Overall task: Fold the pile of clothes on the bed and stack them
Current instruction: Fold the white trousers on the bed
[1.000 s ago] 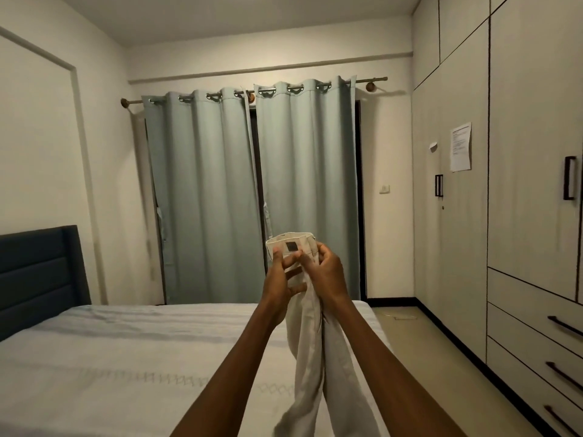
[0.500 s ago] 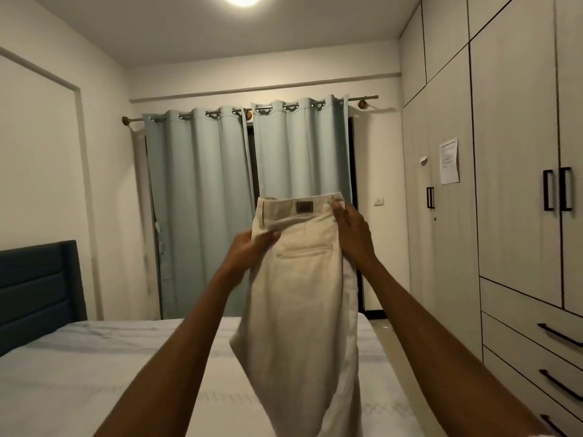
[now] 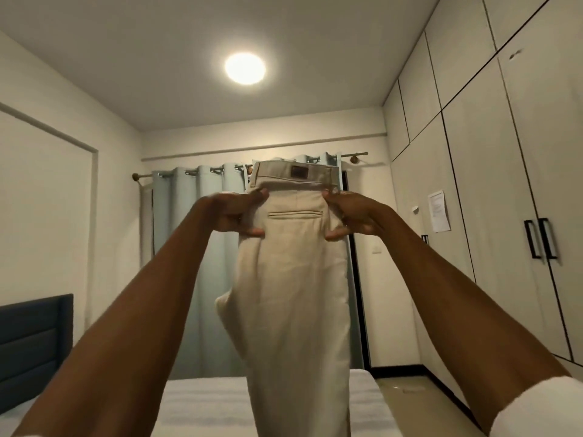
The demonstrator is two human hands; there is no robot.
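Head view shows both arms stretched forward and up, holding a pair of beige trousers (image 3: 293,279) in the air above the bed (image 3: 205,402). Left hand (image 3: 233,216) grips the left edge of the garment just under the waistband, thumb at the front lower down and fingertips (image 3: 260,194) curled onto the cloth above it. Right hand (image 3: 353,216) holds the opposite edge at the same height in a mirrored grip, its thumb pressed to the fabric below and its fingers wrapped round the side seam.

Between the two sets of fingers the trousers hang flat, back side towards the camera: a narrow welt pocket (image 3: 295,214) sits level with the hands, and above the fingers the waistband stands upright with a small dark brown patch (image 3: 299,171) at its middle. Below the fingers the cloth falls in one long pale column, the legs laid one over the other, with a loose fold bulging out under the left hand. The lower end runs out of the frame in front of the white bedding. The fabric is plain, light cream, lightly creased.

Behind the hands hang pale blue curtains (image 3: 189,247) on a rod. To the right of the right hand stands a wardrobe (image 3: 489,216) with black handles; a round ceiling lamp (image 3: 245,68) glows above. A dark headboard (image 3: 34,342) lies low, left of the left arm.
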